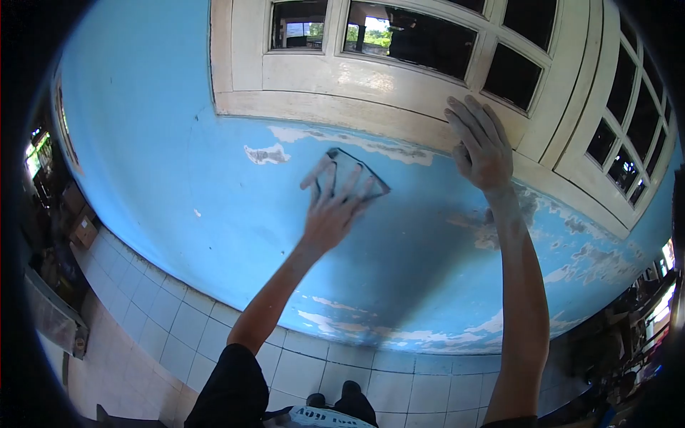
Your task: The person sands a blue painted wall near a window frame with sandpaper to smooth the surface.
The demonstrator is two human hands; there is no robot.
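Observation:
My left hand [334,207] lies with spread fingers over a dark-edged sheet of sandpaper [372,187], pressing it flat against the light blue wall [250,207]. Motion blurs the fingers a little, and they cover much of the sheet. Just above it are peeled patches [267,153] where pale plaster shows through. My right hand [485,146] is open, its palm against the lower rail of the cream window frame [414,107], and it holds nothing. Grey dust coats both hands.
More flaking paint [592,260] spreads below the window at right and along the wall's foot. Pale tiles [321,374] cover the floor, where my feet [349,389] stand close to the wall. A cardboard box [84,232] sits at far left; clutter [635,335] fills the far right.

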